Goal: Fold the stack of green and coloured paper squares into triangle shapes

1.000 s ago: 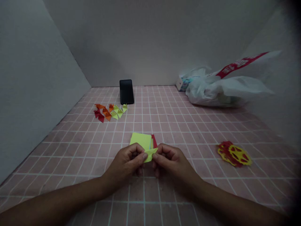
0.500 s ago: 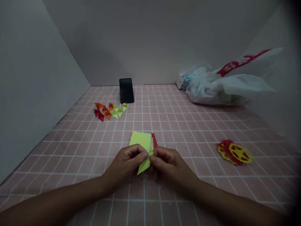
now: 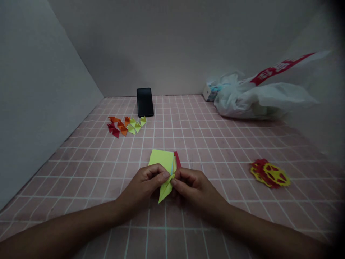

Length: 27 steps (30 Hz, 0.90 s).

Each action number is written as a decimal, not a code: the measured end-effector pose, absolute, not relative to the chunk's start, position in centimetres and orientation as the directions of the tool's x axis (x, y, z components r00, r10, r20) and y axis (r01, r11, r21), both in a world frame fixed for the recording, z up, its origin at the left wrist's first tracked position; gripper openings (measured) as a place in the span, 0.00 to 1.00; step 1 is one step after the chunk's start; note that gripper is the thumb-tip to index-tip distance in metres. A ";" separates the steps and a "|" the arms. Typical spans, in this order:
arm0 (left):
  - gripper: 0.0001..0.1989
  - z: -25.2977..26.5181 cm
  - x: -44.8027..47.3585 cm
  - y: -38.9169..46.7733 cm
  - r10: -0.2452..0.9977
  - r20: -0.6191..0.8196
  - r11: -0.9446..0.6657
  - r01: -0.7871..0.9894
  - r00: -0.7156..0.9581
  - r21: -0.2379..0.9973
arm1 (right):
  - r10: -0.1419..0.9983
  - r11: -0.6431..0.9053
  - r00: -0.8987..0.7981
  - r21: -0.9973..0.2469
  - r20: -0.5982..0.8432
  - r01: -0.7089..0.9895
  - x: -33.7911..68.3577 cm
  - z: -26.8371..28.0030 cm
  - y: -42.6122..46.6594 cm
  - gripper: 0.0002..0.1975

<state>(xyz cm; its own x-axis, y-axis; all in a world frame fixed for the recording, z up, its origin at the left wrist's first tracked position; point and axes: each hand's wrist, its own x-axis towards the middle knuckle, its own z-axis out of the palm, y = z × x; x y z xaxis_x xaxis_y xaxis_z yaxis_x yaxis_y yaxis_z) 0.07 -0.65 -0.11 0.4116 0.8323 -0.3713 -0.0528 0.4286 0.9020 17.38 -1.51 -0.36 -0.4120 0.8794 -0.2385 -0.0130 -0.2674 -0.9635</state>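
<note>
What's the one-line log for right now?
left hand: pinches folded paper | right hand: same | stack: beyond hands | phone: farther back

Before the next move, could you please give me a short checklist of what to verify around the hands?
1. Left hand has hold of the folded yellow-green paper: ok, pinching it.
2. Right hand has hold of the same paper: ok, pinching its right side.
3. Folded edges line up exactly: cannot tell, the hands partly cover them.
4. Paper stack fully in view: not ok, the hands hide its near part.
5. Small folded pieces apart from the hands: ok, grouped near the phone.
6. Gear-shaped pieces apart from the hands: ok, off to the right.
</note>
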 end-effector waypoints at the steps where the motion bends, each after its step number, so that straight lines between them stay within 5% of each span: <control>1: 0.13 -0.1 0.1 -0.7 0.830 -0.374 0.432 -0.053 0.414 0.900 | 0.879 -0.267 -0.413 -0.963 -0.239 -0.011 17.4 -0.4 -1.5 0.12; 27: 0.11 0.5 0.2 -0.5 0.824 -0.369 0.422 -0.031 0.430 0.906 | 0.879 -0.229 -0.419 -0.972 -0.227 0.044 17.5 -0.6 -1.7 0.13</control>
